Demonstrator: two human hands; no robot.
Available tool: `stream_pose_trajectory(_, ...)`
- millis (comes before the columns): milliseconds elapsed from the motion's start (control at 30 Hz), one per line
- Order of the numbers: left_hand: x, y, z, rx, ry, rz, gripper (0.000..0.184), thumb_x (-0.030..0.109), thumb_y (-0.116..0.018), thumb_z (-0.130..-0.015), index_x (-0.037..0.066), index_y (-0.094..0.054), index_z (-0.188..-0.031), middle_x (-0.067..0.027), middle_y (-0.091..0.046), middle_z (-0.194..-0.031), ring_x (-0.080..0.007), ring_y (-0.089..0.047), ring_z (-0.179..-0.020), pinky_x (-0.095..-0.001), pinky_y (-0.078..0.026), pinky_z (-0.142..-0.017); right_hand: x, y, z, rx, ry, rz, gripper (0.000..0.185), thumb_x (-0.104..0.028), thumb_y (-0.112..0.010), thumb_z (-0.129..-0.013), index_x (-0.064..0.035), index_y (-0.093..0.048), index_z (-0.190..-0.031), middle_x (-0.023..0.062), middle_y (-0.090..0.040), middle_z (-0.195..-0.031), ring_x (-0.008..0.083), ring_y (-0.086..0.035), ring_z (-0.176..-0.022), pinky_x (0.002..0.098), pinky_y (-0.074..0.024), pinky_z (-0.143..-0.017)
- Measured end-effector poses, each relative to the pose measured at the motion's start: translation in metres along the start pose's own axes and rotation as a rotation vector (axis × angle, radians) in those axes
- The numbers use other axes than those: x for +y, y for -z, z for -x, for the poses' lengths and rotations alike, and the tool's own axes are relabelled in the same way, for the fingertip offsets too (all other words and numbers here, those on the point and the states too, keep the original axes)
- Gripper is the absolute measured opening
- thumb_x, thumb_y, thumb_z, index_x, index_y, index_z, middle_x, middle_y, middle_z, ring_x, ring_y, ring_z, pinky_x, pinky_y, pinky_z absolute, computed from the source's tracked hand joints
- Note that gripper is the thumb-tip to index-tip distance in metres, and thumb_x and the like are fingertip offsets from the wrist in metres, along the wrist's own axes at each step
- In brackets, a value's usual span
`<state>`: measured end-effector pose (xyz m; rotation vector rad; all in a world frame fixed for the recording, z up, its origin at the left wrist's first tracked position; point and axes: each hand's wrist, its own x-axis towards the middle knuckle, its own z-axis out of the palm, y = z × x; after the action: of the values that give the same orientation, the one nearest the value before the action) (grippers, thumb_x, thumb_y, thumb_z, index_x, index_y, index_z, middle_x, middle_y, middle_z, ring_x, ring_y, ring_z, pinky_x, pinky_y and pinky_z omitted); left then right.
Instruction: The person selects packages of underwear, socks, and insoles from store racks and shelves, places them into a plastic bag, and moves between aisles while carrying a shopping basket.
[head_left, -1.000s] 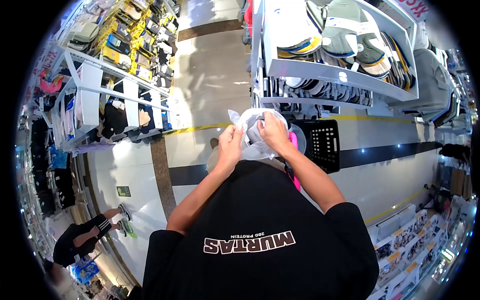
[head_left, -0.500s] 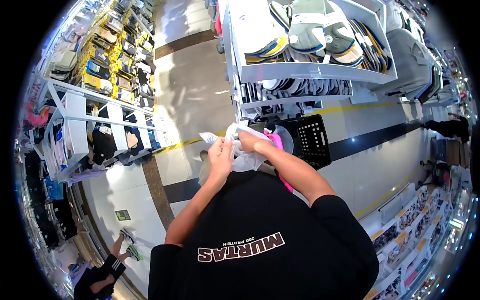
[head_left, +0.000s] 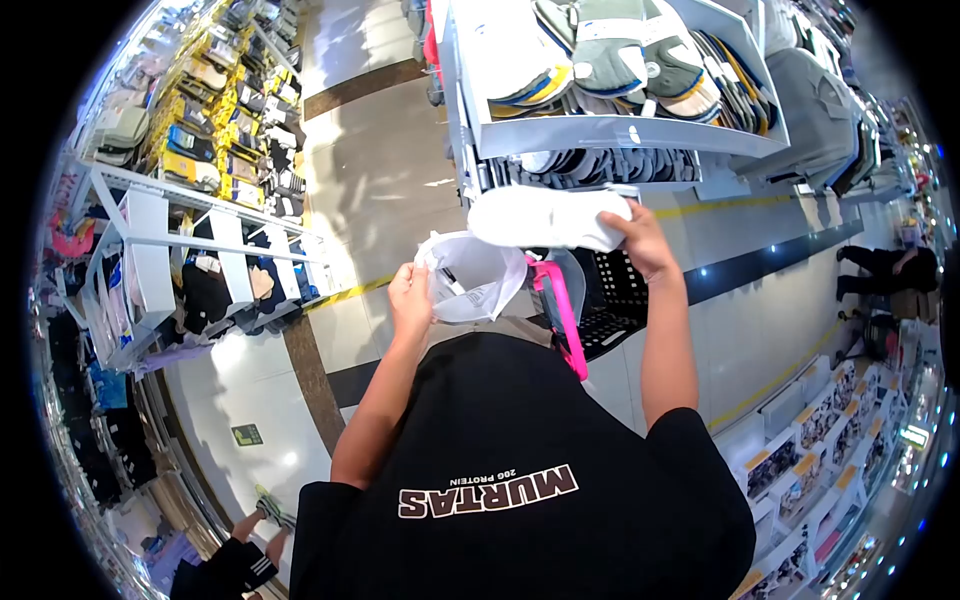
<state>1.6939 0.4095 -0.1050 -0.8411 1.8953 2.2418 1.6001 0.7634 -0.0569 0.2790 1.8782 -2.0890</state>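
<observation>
My right hand (head_left: 642,240) is closed, fingers bent, around one end of a white sock-like item (head_left: 545,218), which lies roughly level across my view. My left hand (head_left: 410,296) is likewise drawn in, pinching the near-left rim of a white plastic bag (head_left: 472,285). The bag's mouth gapes upward, and printing and a small dark strip show within; I cannot tell what the strip is. The sock-like item's free end sits at the bag's upper edge and covers part of that edge from me; I cannot tell whether the two touch.

Surroundings: a pink handle (head_left: 568,330) stands just right of the bag, with a black basket (head_left: 610,292) behind it, partly hidden by my right forearm. Beyond the hands, the white display bin (head_left: 630,133) holds stacked grey and white socks (head_left: 610,62), with a further row of socks hanging beneath; the sock-like item overlaps this row in my view. A white rack (head_left: 150,240) bounds the aisle at left. One person in dark shorts (head_left: 232,566) is at lower left, another in dark clothing (head_left: 893,268) at far right, both well apart from the hands.
</observation>
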Motion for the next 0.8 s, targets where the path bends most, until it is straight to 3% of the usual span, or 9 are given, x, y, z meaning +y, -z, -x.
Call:
stream_pose_trajectory(167,0.001,0.000,0.007,-0.049,0.029,-0.041,0.028,0.035,-0.051,-0.103,0.010,-0.056,-0.092,0.0025,-0.052,-0.067,-0.0059,-0.043,-0.046,-0.0240,-0.028,-0.036,0.004,0.083,-0.011,0.396,0.050,-0.290,0.040,-0.020,-0.063,-0.095,-0.0051,-0.052,-0.131,0.0114,-0.064,-0.118,0.0238,-0.065,-0.104,0.0462,-0.0569,-0.089)
stream_pose_trajectory(233,0.001,0.000,0.008,-0.058,0.033,-0.028,0.028,0.035,-0.051,-0.103,0.011,-0.056,-0.091,0.0023,-0.052,-0.067,-0.0061,-0.043,-0.046,-0.0241,-0.028,-0.036,0.009,0.108,-0.027,0.429,0.111,-0.349,0.035,-0.020,-0.061,-0.095,-0.0065,-0.055,-0.126,0.0095,-0.062,-0.118,0.0241,-0.063,-0.107,0.0461,-0.0566,-0.086)
stream_pose_trajectory(267,0.001,0.000,0.010,-0.065,0.034,-0.019,0.028,0.036,-0.051,-0.103,0.011,-0.056,-0.091,0.0022,-0.052,-0.067,-0.0061,-0.043,-0.046,-0.0242,-0.028,-0.035,0.017,0.127,-0.046,0.423,0.103,-0.396,0.038,-0.015,-0.060,-0.097,-0.0060,-0.050,-0.132,0.0107,-0.060,-0.124,0.0269,-0.062,-0.108,0.0488,-0.0563,-0.090)
stream_pose_trajectory(367,0.002,0.003,0.013,-0.072,0.041,-0.027,0.028,0.036,-0.050,-0.103,0.011,-0.056,-0.092,0.0022,-0.052,-0.067,-0.0061,-0.043,-0.046,-0.0241,-0.028,-0.035,0.021,0.121,-0.091,0.743,0.305,-0.198,0.032,-0.013,-0.063,-0.093,-0.0052,-0.057,-0.124,0.0095,-0.062,-0.116,0.0247,-0.062,-0.105,0.0435,-0.0574,-0.082)
stream_pose_trajectory(500,0.009,0.009,0.019,-0.050,0.028,-0.029,0.027,0.035,-0.050,-0.104,0.011,-0.056,-0.092,0.0023,-0.053,-0.067,-0.0057,-0.043,-0.046,-0.0238,-0.028,-0.035,0.050,0.134,-0.155,0.698,0.779,0.678,0.028,-0.009,-0.065,-0.088,0.0003,-0.061,-0.114,0.0210,-0.064,-0.109,0.0405,-0.059,-0.101,0.0453,-0.0511,-0.084)
stream_pose_trajectory(533,0.012,0.008,0.020,-0.036,0.034,-0.021,0.027,0.035,-0.049,-0.104,0.012,-0.056,-0.093,0.0022,-0.053,-0.067,-0.0058,-0.043,-0.045,-0.0239,-0.028,-0.035,0.050,0.131,-0.157,0.711,0.903,1.172,0.032,-0.005,-0.062,-0.087,0.0000,-0.060,-0.118,0.0236,-0.064,-0.105,0.0403,-0.060,-0.104,0.0459,-0.0478,-0.088)
stream_pose_trajectory(567,0.015,0.008,0.022,-0.024,0.042,-0.011,0.026,0.035,-0.049,-0.104,0.012,-0.056,-0.093,0.0022,-0.053,-0.067,-0.0058,-0.043,-0.045,-0.0239,-0.028,-0.035,0.052,0.123,-0.162,0.627,0.894,1.187,0.038,-0.002,-0.062,-0.081,-0.0023,-0.061,-0.119,0.0240,-0.061,-0.115,0.0461,-0.054,-0.111,0.0507,-0.0435,-0.097)
stream_pose_trajectory(733,0.029,0.003,0.030,-0.002,0.028,-0.019,0.025,0.033,-0.050,-0.104,0.011,-0.058,-0.095,0.0042,-0.050,-0.068,-0.0049,-0.043,-0.048,-0.0237,-0.028,-0.036,0.075,0.106,-0.179,0.446,0.553,1.539,0.049,-0.009,-0.060,-0.084,-0.0112,-0.055,-0.133,0.0163,-0.045,-0.146,0.0418,-0.040,-0.135,0.0465,-0.0344,-0.113)
stream_pose_trajectory(800,0.027,0.004,0.032,0.030,-0.001,-0.073,0.025,0.033,-0.051,-0.103,0.011,-0.059,-0.095,0.0051,-0.049,-0.068,-0.0042,-0.041,-0.050,-0.0236,-0.028,-0.038,0.073,0.109,-0.185,0.426,0.292,1.609,0.051,-0.012,-0.059,-0.085,-0.0114,-0.053,-0.136,0.0173,-0.045,-0.146,0.0415,-0.038,-0.137,0.0475,-0.0322,-0.115)
